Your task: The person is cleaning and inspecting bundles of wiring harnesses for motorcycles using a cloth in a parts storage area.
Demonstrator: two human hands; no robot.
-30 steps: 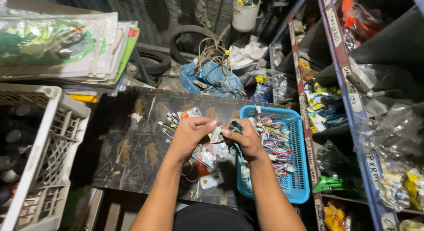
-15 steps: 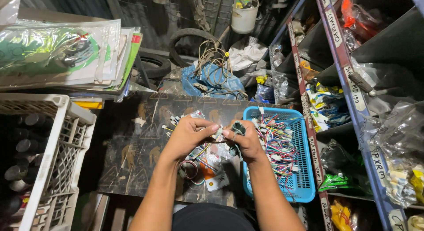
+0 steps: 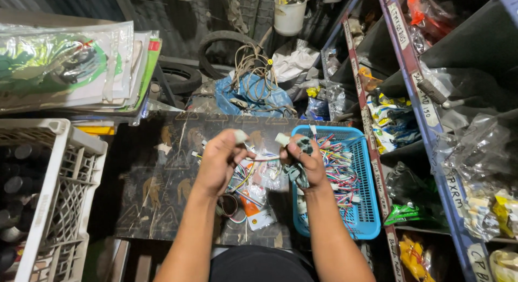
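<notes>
Both hands point(image 3: 218, 162) pinch thin wire harness point(image 3: 264, 158); plastic plugs.

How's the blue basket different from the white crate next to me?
The blue basket is shallow and holds loose coloured wire harnesses; the white crate is deep and holds dark bottles. The blue basket sits by the right hand, the white crate well left of the left hand. Both are plastic with slotted sides.

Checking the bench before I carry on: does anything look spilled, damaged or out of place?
Nothing looks damaged. Loose wire connectors lie scattered on the table outside the blue basket, beneath the left hand and right hand, which hold a short harness between them.
</notes>
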